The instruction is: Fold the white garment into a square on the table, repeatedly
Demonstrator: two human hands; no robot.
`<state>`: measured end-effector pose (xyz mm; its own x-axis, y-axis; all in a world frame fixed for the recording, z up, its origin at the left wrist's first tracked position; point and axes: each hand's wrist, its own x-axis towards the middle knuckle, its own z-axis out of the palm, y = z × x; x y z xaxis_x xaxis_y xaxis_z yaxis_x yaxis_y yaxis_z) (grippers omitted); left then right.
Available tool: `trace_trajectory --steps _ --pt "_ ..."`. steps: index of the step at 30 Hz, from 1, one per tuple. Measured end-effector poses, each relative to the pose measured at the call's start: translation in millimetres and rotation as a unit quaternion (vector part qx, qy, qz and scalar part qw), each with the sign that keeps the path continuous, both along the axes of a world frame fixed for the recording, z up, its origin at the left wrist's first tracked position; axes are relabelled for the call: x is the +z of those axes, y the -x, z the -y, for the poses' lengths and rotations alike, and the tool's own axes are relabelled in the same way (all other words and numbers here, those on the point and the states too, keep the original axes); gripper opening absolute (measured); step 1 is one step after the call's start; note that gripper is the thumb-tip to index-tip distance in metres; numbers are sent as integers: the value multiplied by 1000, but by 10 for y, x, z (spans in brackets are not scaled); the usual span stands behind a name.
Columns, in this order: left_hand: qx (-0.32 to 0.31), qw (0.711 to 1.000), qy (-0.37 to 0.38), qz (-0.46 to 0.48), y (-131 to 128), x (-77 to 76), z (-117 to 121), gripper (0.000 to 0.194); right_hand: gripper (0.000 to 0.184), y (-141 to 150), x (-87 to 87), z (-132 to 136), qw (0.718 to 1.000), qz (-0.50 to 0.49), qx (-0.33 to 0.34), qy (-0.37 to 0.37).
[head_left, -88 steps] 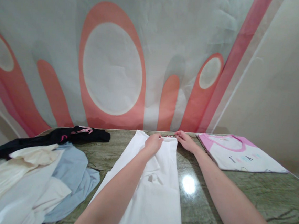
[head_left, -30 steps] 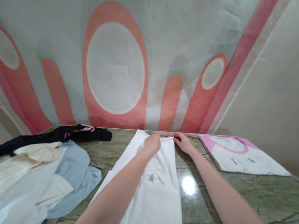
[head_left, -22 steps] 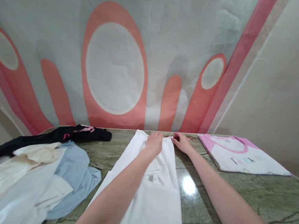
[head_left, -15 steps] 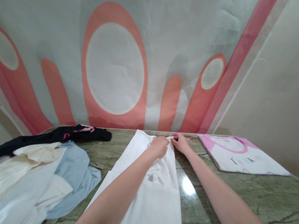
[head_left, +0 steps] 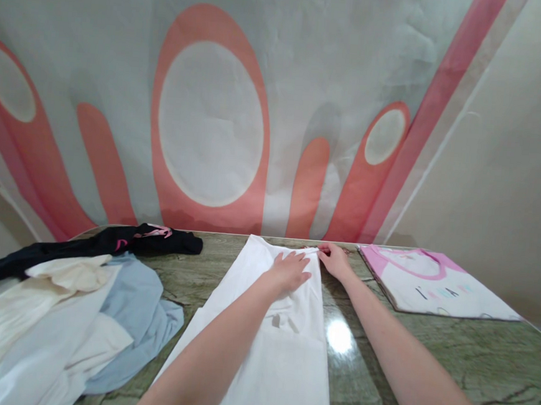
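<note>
A white garment (head_left: 281,365), folded into a long strip, lies on the table in front of me; it looks like a shirt, though its kind is not certain. My left hand (head_left: 289,272) rests flat on its upper part, fingers spread. At the far right corner of the cloth, my right hand (head_left: 334,261) pinches the edge between thumb and fingers. Small grey marks show on the cloth below my left hand.
On the left are a heap of cream and white clothes (head_left: 49,335), a light blue garment (head_left: 137,317) and a black garment (head_left: 108,240) with pink print. A folded pink-and-white T-shirt (head_left: 446,285) lies right on the green marbled table (head_left: 496,364). A patterned wall (head_left: 290,73) stands behind.
My left hand has loosened from a curled grip and now lies flat with fingers spread. My right hand has shifted slightly right with the garment's corner.
</note>
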<state>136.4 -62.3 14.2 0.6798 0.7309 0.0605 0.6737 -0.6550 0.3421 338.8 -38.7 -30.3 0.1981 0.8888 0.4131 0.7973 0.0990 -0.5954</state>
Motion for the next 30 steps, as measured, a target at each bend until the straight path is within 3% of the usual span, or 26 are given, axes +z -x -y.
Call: trace_trajectory --steps 3,8,11,16,21,25,30 --pt "36 999 -2 27 12 69 -61 37 16 -21 7 7 1000 0 19 -10" --pt "150 988 17 44 121 162 -277 34 18 -8 71 62 999 22 29 -37" --pt "176 983 51 31 217 200 -376 28 16 78 136 120 996 51 51 -51" --pt "168 982 90 10 283 253 -352 21 15 274 196 203 989 96 104 -43" --pt "146 984 104 -6 310 342 -279 55 14 327 176 211 981 132 138 -24" --pt "101 989 106 -19 382 495 -209 56 15 302 126 183 979 148 136 -22" --pt "99 994 46 -20 519 627 228 52 15 292 49 158 981 152 123 -22"
